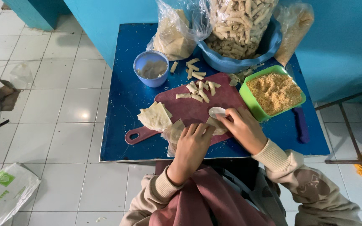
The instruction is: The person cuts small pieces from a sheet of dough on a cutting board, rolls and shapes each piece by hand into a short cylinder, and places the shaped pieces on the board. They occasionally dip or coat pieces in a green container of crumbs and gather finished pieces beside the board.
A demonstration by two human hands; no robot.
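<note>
**Blue table, white tiles, and a board of wrappers**

White floor tiles fill the left side, with a flat white-and-green plastic bag lying on them at the lower left. A teal wall backs the blue table. On the table stands a small blue cup of pale paste, then a dark red cutting board carrying a stack of thin pale wrappers and some short rolled pieces. Behind them sit clear plastic bags: one of tan crumbs, one of rolled pieces in a blue basin, and another crumb bag at the right. The left hand lies flat, fingers together, pressing a wrapper piece on the board's near edge. The right hand is curled, fingertips pinching a folded wrapper beside a small white dish. A green tub of crumbs follows.
</note>
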